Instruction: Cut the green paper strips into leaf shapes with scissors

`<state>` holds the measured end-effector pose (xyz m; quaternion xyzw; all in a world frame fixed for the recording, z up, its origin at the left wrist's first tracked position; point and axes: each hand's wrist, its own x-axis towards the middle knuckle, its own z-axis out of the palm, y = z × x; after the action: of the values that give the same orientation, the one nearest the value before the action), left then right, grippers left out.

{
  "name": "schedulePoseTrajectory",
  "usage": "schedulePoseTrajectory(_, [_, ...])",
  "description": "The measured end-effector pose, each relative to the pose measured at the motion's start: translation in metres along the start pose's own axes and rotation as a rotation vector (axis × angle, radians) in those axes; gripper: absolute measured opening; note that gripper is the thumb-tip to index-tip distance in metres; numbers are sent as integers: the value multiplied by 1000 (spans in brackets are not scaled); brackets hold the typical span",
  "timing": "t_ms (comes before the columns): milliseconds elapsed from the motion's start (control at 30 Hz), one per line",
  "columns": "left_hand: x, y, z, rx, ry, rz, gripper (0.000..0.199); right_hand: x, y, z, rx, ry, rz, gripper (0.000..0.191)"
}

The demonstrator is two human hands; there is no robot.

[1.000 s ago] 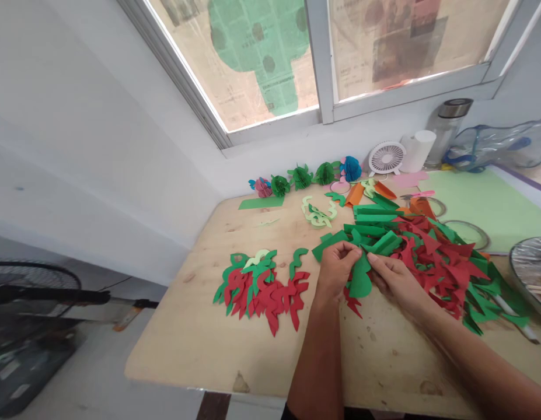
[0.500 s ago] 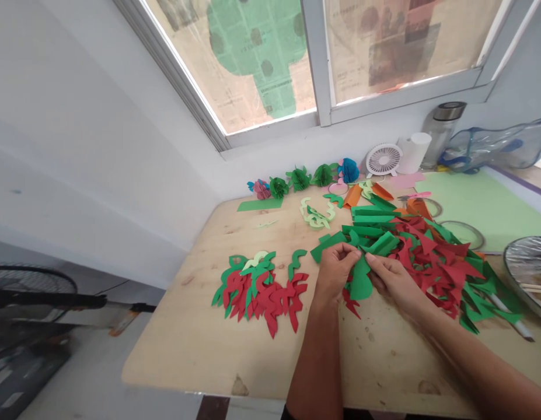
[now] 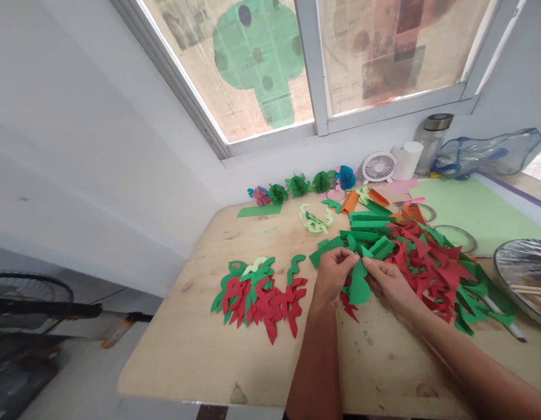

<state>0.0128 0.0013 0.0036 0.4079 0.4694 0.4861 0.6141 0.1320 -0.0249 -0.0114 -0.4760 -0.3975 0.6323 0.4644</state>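
My left hand (image 3: 334, 272) and my right hand (image 3: 387, 281) meet over the table, each pinching the top of a green paper piece (image 3: 360, 284) that hangs between them. A bit of red paper (image 3: 349, 309) lies below my left hand. Beyond and right of my hands is a heap of folded green paper (image 3: 370, 221) and red paper scraps (image 3: 428, 265). To the left, cut red shapes (image 3: 272, 306) and cut green shapes (image 3: 226, 286) lie in a loose pile, with a wavy green strip (image 3: 295, 267) beside it.
Paper honeycomb figures (image 3: 299, 185) line the wall beside a small white fan (image 3: 379, 167) and a glass bottle (image 3: 432, 143). Pale green sheets (image 3: 480, 204) and a foil-covered bowl (image 3: 526, 271) are at the right. A marker (image 3: 506, 321) lies near the heap's lower edge.
The view has shifted slightly. The green piece between my fingers has turned a little and shows a straighter outline; both hands keep their pinch.
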Motion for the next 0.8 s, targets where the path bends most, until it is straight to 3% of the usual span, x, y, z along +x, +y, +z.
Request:
schedulePoseTrajectory(233, [1, 3, 6, -90, 177, 88, 19, -2, -5, 2, 8, -7, -52, 44])
schedulePoseTrajectory(400, [2, -2, 9, -109, 221, 129, 22, 1, 2, 1, 8, 21, -53, 35])
schedulePoseTrajectory(500, [4, -3, 9, -96, 193, 159, 25, 6, 9, -1, 48, 12, -59, 35])
schedulePoseTrajectory(667, [5, 0, 7, 30, 98, 93, 29, 10, 12, -8, 109, -10, -113, 36])
schedulePoseTrajectory(800, [-3, 3, 4, 149, 82, 110, 29, 13, 7, -13, -36, -69, -165, 37])
